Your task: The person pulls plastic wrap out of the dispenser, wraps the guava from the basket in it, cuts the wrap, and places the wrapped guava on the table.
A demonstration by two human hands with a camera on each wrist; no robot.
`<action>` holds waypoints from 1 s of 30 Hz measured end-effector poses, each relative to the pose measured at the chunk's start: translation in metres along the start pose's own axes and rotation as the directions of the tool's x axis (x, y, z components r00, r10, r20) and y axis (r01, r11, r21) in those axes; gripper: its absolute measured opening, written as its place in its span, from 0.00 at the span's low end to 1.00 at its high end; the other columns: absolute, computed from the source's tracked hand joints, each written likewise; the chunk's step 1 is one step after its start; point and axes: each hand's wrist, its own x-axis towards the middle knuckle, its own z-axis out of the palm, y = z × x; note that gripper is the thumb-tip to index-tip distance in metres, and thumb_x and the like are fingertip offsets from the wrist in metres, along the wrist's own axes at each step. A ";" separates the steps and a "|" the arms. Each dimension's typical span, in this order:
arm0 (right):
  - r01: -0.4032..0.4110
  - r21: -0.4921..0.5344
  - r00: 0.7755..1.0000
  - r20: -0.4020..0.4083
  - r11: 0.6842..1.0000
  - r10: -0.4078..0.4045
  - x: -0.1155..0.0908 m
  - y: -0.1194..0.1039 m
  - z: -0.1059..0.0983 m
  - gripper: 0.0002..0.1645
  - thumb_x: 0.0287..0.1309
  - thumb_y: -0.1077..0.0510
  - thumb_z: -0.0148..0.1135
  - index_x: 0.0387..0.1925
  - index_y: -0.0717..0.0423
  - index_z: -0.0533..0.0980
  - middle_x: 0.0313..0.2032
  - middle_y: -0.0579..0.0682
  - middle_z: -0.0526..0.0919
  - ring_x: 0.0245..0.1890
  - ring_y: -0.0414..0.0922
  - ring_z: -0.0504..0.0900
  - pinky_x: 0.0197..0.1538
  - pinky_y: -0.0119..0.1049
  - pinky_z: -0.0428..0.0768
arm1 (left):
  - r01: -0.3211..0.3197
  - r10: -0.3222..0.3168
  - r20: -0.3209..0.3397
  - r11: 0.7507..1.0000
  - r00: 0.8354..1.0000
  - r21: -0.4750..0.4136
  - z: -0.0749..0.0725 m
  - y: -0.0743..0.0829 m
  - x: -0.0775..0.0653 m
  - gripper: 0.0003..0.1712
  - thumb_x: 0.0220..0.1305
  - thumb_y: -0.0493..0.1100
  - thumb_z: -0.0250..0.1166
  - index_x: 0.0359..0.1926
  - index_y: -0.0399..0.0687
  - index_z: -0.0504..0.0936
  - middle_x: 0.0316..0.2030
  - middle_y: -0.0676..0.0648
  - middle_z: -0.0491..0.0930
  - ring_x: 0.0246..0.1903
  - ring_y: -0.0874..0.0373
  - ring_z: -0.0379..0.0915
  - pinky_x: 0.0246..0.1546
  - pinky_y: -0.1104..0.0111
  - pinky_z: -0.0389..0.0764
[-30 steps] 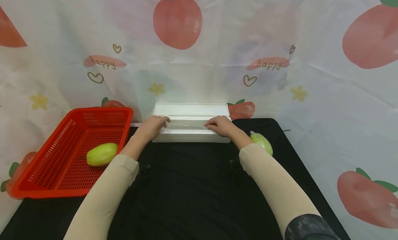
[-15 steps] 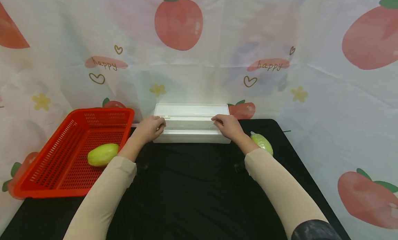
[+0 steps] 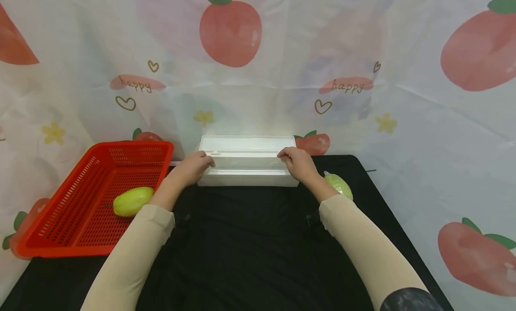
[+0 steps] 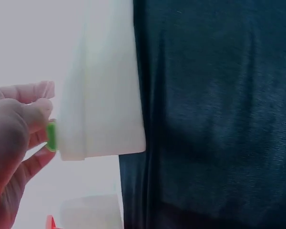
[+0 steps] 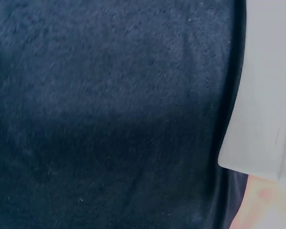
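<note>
A long white cling film dispenser [image 3: 247, 179] lies across the far end of the table in the head view, its lid [image 3: 247, 143] raised at the back. At its left end, my left hand [image 3: 192, 168] pinches a thin edge of clear film [image 4: 50, 89] between thumb and index finger. A green tab [image 4: 51, 137] pokes out of the dispenser's end by the lower fingers. My right hand [image 3: 303, 168] bends over the right end, thumb and fingertips pinched together at the film. The right wrist view shows the dispenser's corner [image 5: 257, 143] but not these fingers.
A red plastic basket [image 3: 70, 250] stands at the left with one yellow-green oblong fruit [image 3: 132, 201] in it. Beside my right forearm lies a green fruit [image 3: 339, 184] in clear wrap. Black cloth [image 3: 246, 248] covers the table; a printed curtain [image 3: 258, 105] hangs behind.
My right hand has shifted a little to the right and its fingertips have drawn together. My left hand has edged left, fingers more curled. The dispenser stays in place.
</note>
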 end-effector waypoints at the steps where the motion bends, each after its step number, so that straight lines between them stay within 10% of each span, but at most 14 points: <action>1: -0.003 0.008 1.000 -0.007 1.000 0.003 0.000 0.000 0.000 0.09 0.71 0.60 0.57 0.45 0.53 0.83 0.44 0.52 0.86 0.43 0.49 0.83 0.50 0.47 0.80 | 0.005 -0.005 0.000 1.000 1.000 -0.003 -0.001 0.000 0.000 0.10 0.70 0.30 0.56 0.47 0.41 0.81 0.42 0.41 0.77 0.43 0.46 0.75 0.49 0.56 0.79; 21: 0.036 0.137 0.982 -0.187 0.990 -0.010 0.008 -0.011 -0.017 0.10 0.76 0.58 0.49 0.44 0.55 0.77 0.37 0.53 0.86 0.37 0.48 0.84 0.42 0.44 0.81 | 0.110 -0.121 -0.214 0.992 0.969 -0.064 -0.027 0.006 0.004 0.10 0.73 0.36 0.56 0.52 0.43 0.79 0.40 0.44 0.87 0.39 0.46 0.82 0.44 0.53 0.80; 30: 0.048 0.099 0.984 -0.175 0.994 -0.030 0.009 -0.011 -0.028 0.10 0.75 0.59 0.51 0.45 0.55 0.79 0.36 0.51 0.87 0.37 0.48 0.87 0.40 0.44 0.83 | 0.043 -0.072 -0.350 0.995 0.934 -0.091 -0.034 0.006 0.001 0.07 0.70 0.36 0.61 0.46 0.44 0.84 0.39 0.45 0.88 0.39 0.48 0.84 0.45 0.53 0.81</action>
